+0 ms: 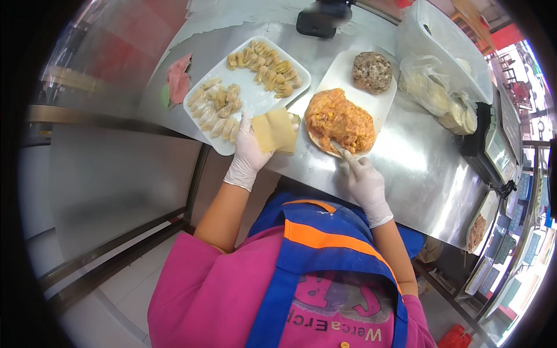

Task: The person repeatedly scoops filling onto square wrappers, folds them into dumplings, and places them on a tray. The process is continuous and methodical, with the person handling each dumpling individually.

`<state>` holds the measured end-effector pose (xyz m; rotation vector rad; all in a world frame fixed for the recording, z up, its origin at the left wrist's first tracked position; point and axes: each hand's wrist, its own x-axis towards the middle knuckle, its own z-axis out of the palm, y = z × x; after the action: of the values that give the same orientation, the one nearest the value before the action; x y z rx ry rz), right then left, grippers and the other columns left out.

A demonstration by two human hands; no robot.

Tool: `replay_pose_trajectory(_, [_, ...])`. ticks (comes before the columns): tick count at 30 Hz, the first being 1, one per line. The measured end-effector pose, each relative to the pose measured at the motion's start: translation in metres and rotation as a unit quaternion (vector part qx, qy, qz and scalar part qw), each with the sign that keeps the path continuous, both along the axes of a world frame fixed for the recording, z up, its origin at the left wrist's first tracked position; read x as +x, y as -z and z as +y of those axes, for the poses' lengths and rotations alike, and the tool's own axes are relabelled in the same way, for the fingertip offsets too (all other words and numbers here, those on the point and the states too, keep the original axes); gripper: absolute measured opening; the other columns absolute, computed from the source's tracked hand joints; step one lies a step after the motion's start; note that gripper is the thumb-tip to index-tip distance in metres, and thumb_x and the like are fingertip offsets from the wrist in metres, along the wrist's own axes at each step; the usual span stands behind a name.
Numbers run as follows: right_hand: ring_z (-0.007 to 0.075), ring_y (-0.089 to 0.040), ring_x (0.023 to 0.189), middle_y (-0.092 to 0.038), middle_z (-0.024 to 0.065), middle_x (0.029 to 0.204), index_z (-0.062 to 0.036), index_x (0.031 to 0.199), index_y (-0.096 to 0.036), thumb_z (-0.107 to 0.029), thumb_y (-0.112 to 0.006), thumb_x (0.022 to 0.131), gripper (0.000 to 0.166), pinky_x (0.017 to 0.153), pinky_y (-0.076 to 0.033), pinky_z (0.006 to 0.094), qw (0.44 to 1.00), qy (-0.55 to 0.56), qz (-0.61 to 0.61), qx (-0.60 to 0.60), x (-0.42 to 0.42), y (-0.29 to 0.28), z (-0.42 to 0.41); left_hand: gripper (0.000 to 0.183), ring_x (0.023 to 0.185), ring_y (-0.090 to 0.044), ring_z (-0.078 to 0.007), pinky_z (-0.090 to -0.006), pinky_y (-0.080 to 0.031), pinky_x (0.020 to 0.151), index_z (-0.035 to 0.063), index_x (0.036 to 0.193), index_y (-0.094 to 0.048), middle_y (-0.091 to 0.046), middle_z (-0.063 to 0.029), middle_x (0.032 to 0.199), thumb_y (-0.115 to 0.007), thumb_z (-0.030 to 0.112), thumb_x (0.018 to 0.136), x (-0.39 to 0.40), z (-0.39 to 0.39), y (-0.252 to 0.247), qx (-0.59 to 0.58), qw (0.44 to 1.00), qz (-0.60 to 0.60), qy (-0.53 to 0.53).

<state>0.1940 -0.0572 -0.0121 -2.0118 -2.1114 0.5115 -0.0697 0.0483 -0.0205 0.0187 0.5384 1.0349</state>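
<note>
My left hand [249,150], in a white glove, holds a stack of square yellowish dough wrappers [273,130] above the table edge. Gripped in my gloved right hand [367,185] is a thin spreading tool [338,148]; its tip is in a mound of orange minced filling [339,117]. That mound lies on a white tray [337,74], with a ball of dark grey minced filling [372,72] at the far end. To the left, a second white tray [256,98] bears rows of folded wontons [272,71]. Part of its near edge is hidden by my left hand.
Pink cloth [178,82] lies left on the steel table [404,156]. A black stand [320,21] is at the back. On the right are a translucent plastic bin [452,48], bagged dough wrappers [428,82], a scale [496,148] and a plate of minced meat [478,230].
</note>
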Motion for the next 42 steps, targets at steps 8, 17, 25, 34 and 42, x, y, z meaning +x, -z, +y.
replay_pose_trajectory(8, [0.0334, -0.063, 0.082, -0.064, 0.0193, 0.091, -0.01, 0.117, -0.063, -0.004, -0.053, 0.087, 0.032, 0.074, -0.05, 0.0371, 0.983, 0.028, 0.178, 0.044, -0.001, -0.083, 0.033, 0.039, 0.102, -0.062, -0.0316, -0.0428, -0.053, 0.086, -0.0033, 0.13, -0.039, -0.057, -0.0186, 0.117, -0.045, 0.014, 0.096, 0.005, -0.024, 0.04, 0.067, 0.946, 0.284, 0.143])
replay_pose_trajectory(17, [0.0315, -0.062, 0.071, -0.06, 0.0164, 0.082, -0.0145, 0.123, -0.059, -0.009, -0.05, 0.084, 0.04, 0.068, -0.052, 0.0406, 0.998, -0.031, -0.051, -0.017, -0.025, -0.064, 0.051, 0.034, 0.093, -0.063, -0.0254, -0.0383, -0.056, 0.074, 0.0015, 0.126, -0.044, -0.058, -0.0144, 0.111, -0.044, 0.014, 0.095, 0.027, -0.037, 0.029, 0.012, 0.933, 0.326, 0.152])
replay_pose_trajectory(25, [0.0305, -0.064, 0.067, -0.059, 0.0179, 0.079, -0.0153, 0.127, -0.055, -0.013, -0.052, 0.081, 0.046, 0.06, -0.053, 0.0388, 0.995, -0.068, -0.074, -0.022, -0.014, -0.056, 0.033, 0.035, 0.1, -0.063, -0.0293, -0.0425, -0.056, 0.08, -0.0009, 0.129, -0.04, -0.057, -0.0174, 0.115, -0.044, 0.013, 0.096, 0.032, -0.027, 0.033, 0.006, 0.94, 0.318, 0.126])
replay_pose_trajectory(34, [0.03, -0.065, 0.073, -0.062, 0.0162, 0.085, -0.014, 0.121, -0.06, -0.013, -0.05, 0.084, 0.039, 0.067, -0.053, 0.0396, 0.991, -0.069, -0.097, -0.057, -0.001, -0.037, 0.024, 0.036, 0.101, -0.062, -0.0302, -0.0428, -0.056, 0.08, -0.0011, 0.128, -0.04, -0.056, -0.0181, 0.116, -0.045, 0.012, 0.096, 0.027, -0.032, 0.031, -0.013, 0.938, 0.327, 0.117])
replay_pose_trajectory(42, [0.0324, -0.063, 0.077, -0.063, 0.015, 0.081, -0.0161, 0.111, -0.066, -0.012, -0.049, 0.084, 0.032, 0.071, -0.051, 0.0421, 0.997, -0.067, 0.041, -0.005, -0.005, -0.104, 0.057, 0.036, 0.1, -0.063, -0.0304, -0.0456, -0.057, 0.077, -0.0004, 0.129, -0.039, -0.056, -0.0176, 0.115, -0.044, 0.012, 0.095, 0.025, -0.035, 0.046, -0.008, 0.936, 0.325, 0.134])
